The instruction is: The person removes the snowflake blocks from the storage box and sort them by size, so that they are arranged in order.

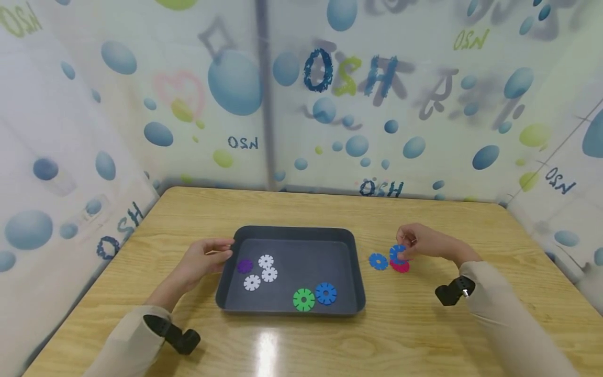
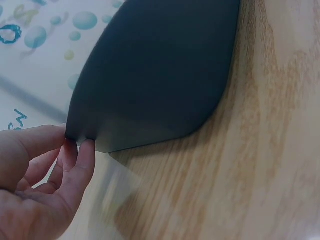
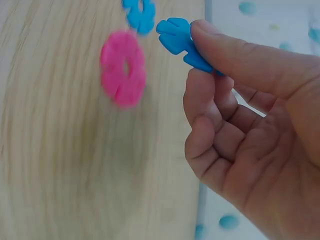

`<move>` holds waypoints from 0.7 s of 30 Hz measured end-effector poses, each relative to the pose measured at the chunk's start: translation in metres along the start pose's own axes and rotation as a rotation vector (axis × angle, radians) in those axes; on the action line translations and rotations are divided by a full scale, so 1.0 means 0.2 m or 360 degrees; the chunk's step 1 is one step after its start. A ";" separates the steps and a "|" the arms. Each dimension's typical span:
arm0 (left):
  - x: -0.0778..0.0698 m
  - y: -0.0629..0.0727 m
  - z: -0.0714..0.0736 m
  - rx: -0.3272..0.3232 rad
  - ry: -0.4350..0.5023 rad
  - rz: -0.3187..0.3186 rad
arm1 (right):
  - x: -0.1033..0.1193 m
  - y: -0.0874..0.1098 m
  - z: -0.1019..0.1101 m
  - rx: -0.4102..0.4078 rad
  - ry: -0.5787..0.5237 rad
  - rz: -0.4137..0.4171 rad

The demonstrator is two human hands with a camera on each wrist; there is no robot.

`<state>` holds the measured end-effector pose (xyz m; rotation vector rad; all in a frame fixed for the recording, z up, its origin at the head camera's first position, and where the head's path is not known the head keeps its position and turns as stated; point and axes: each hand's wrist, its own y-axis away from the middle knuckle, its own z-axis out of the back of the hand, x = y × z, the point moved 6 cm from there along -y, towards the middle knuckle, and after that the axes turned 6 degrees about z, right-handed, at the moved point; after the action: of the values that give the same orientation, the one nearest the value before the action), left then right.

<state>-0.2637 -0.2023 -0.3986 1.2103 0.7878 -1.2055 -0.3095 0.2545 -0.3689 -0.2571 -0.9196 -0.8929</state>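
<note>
My right hand [image 1: 426,242] pinches a blue notched plastic disc [image 3: 176,36] between thumb and fingers, above the table. Below it lies a pink disc [image 3: 123,68], partly covered in the head view. Just left of that is another blue disc [image 1: 378,261], flat on the wood. My left hand [image 1: 203,262] holds the left rim of a dark grey tray [image 1: 294,234], thumb and fingertips at its edge. Inside the tray lie a purple disc [image 1: 245,266], 3 white discs [image 1: 252,283], a green disc [image 1: 303,299] and a larger blue disc [image 1: 325,293].
The wooden table [image 1: 424,324] runs back to a printed curtain [image 1: 301,131] with bubbles and letters. More curtain hangs at both sides. Each wrist carries a small black camera, one on the left [image 1: 181,337] and one on the right [image 1: 452,293].
</note>
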 end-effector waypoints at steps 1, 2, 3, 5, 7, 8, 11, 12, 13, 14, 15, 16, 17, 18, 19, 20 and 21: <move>0.00 0.00 0.00 0.0001 -0.0003 0.0001 | -0.02 0.02 0.01 -0.0018 -0.0018 -0.0017; 0.00 0.00 0.00 -0.0001 -0.0003 0.0002 | -0.05 0.04 0.02 -0.0035 -0.0030 -0.0027; 0.00 0.00 0.00 -0.0002 -0.0005 0.0003 | -0.07 0.05 0.03 -0.0052 -0.0034 -0.0037; -0.01 0.00 0.00 -0.0002 -0.0011 0.0001 | -0.11 0.08 0.04 -0.0079 -0.0048 -0.0050; 0.00 0.00 0.00 -0.0004 -0.0012 0.0005 | -0.14 0.11 0.06 -0.0097 -0.0056 -0.0064; 0.00 0.00 0.00 -0.0007 -0.0011 0.0006 | -0.16 0.12 0.06 -0.0103 -0.0054 -0.0064; 0.00 0.00 0.00 -0.0007 -0.0012 0.0010 | -0.19 0.15 0.07 -0.0117 -0.0061 -0.0082; 0.00 0.00 0.00 -0.0009 -0.0009 0.0010 | -0.19 0.16 0.07 -0.0119 -0.0054 -0.0085; 0.00 0.00 0.00 -0.0007 -0.0008 0.0010 | -0.20 0.17 0.07 -0.0124 -0.0047 -0.0087; 0.00 0.00 0.00 -0.0009 -0.0008 0.0010 | -0.20 0.17 0.07 -0.0124 -0.0045 -0.0092; 0.00 0.00 0.00 -0.0008 -0.0008 0.0008 | -0.21 0.18 0.07 -0.0127 -0.0043 -0.0105; 0.00 0.00 0.00 -0.0010 -0.0007 0.0007 | -0.22 0.18 0.07 -0.0123 -0.0046 -0.0112; 0.00 0.00 0.00 -0.0010 -0.0007 0.0005 | -0.22 0.18 0.07 -0.0120 -0.0052 -0.0121; -0.01 0.00 0.00 -0.0011 -0.0005 0.0004 | -0.23 0.18 0.07 -0.0113 -0.0055 -0.0126; -0.01 0.00 0.00 -0.0009 -0.0002 0.0002 | -0.24 0.18 0.07 -0.0106 -0.0070 -0.0128; -0.01 0.00 0.00 -0.0009 0.0003 0.0000 | -0.24 0.19 0.06 -0.0097 -0.0083 -0.0140; -0.01 0.00 0.00 -0.0007 0.0006 0.0000 | -0.25 0.19 0.06 -0.0088 -0.0092 -0.0144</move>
<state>-0.2631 -0.2017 -0.3972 1.2094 0.7931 -1.2011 -0.3025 0.3119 -0.3947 -0.2919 -0.9673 -0.9994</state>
